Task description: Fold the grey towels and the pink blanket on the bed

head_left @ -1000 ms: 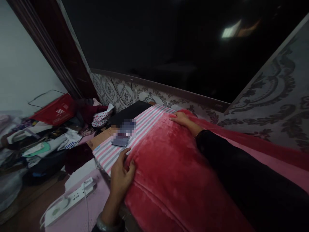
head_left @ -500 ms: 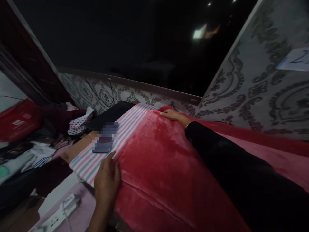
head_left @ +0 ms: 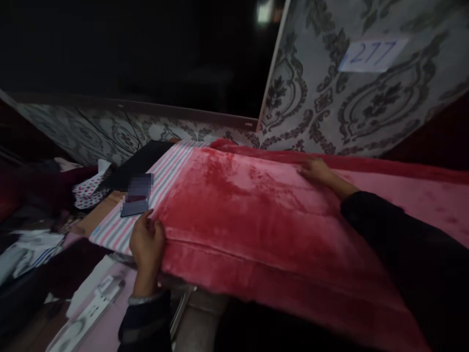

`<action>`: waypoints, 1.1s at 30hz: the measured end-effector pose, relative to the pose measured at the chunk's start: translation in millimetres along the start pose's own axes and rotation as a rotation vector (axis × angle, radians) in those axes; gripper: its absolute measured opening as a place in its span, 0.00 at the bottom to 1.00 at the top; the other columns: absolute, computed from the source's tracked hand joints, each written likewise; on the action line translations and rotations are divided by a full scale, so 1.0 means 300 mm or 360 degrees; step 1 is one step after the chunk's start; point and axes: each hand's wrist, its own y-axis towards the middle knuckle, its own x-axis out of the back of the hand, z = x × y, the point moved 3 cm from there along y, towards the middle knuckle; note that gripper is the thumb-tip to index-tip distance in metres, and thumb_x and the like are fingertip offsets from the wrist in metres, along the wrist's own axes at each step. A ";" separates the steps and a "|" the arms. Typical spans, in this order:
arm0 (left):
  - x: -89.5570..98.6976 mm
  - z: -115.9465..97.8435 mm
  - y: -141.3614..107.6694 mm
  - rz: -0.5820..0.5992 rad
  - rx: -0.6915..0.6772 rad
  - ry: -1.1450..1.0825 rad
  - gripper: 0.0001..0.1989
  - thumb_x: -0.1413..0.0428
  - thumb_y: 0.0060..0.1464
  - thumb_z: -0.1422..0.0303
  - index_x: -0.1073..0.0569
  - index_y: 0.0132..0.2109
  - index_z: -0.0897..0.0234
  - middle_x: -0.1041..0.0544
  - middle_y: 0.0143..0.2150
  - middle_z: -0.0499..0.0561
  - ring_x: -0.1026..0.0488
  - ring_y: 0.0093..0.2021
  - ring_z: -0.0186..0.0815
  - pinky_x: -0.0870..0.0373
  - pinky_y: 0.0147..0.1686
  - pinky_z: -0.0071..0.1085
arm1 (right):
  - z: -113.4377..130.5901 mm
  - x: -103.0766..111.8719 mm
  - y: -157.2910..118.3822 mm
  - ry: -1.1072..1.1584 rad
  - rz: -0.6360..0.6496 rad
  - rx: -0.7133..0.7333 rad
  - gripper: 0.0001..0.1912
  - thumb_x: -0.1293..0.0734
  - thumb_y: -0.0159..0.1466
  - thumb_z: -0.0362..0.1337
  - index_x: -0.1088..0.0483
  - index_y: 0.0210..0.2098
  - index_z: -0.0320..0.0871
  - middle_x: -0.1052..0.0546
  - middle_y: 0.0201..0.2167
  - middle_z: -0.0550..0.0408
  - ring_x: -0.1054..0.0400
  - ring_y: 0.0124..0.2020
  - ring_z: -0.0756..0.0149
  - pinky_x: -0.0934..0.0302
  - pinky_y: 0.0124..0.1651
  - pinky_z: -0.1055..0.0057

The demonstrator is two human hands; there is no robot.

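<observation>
A red plush blanket (head_left: 220,205) lies spread over a long surface, with lighter, brushed patches in its pile. My right hand (head_left: 317,171) rests open on its far part, fingers reaching left across the pile. At the blanket's near left corner is my left hand (head_left: 146,242), thumb and forefinger apart, touching the blanket and the striped cloth (head_left: 113,233) beside it. Just beyond those fingertips a phone (head_left: 135,208), partly pixelated, lies on the pink, grey and white stripes.
A large dark screen (head_left: 146,54) hangs on the patterned wall, right of which is a paper marked 277 (head_left: 373,55). A black flat object (head_left: 141,161) lies behind the stripes. Lower left are a white power strip (head_left: 90,315) and heaped clothes (head_left: 32,249).
My right hand has slid to the right along the blanket, and the pile there looks smoother and lighter. My left hand stays at the same corner. The view has turned right.
</observation>
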 end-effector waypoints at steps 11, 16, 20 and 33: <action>-0.010 -0.038 0.023 0.0076 0.0019 0.0084 0.23 0.47 0.55 0.63 0.26 0.55 0.69 0.25 0.39 0.54 0.28 0.38 0.43 0.30 0.47 0.41 | 0.057 0.201 -1.031 0.0178 -0.0170 0.0097 0.18 0.40 0.70 0.48 0.24 0.51 0.52 0.22 0.51 0.47 0.29 0.55 0.50 0.34 0.58 0.49; 0.013 -0.076 0.049 0.0279 0.0105 0.0048 0.18 0.45 0.53 0.66 0.26 0.50 0.67 0.26 0.37 0.53 0.29 0.39 0.43 0.31 0.46 0.39 | -0.054 0.163 -1.180 -0.0045 -0.0149 0.0155 0.28 0.39 0.67 0.52 0.29 0.61 0.48 0.27 0.59 0.42 0.33 0.59 0.44 0.37 0.60 0.44; 0.061 -0.119 0.066 0.0395 0.0132 -0.0005 0.10 0.46 0.50 0.72 0.27 0.42 0.67 0.26 0.36 0.52 0.30 0.40 0.39 0.34 0.47 0.35 | -0.083 0.138 -1.177 -0.0099 -0.0240 0.0197 0.29 0.41 0.68 0.50 0.31 0.64 0.48 0.26 0.58 0.40 0.33 0.59 0.41 0.37 0.60 0.41; 0.117 -0.078 0.078 0.0407 0.0180 0.0049 0.02 0.45 0.47 0.72 0.28 0.31 0.64 0.30 0.25 0.46 0.31 0.30 0.35 0.33 0.34 0.30 | -0.087 0.084 -1.190 -0.0123 -0.0531 0.0508 0.22 0.44 0.73 0.46 0.23 0.46 0.40 0.20 0.40 0.42 0.26 0.41 0.51 0.31 0.45 0.54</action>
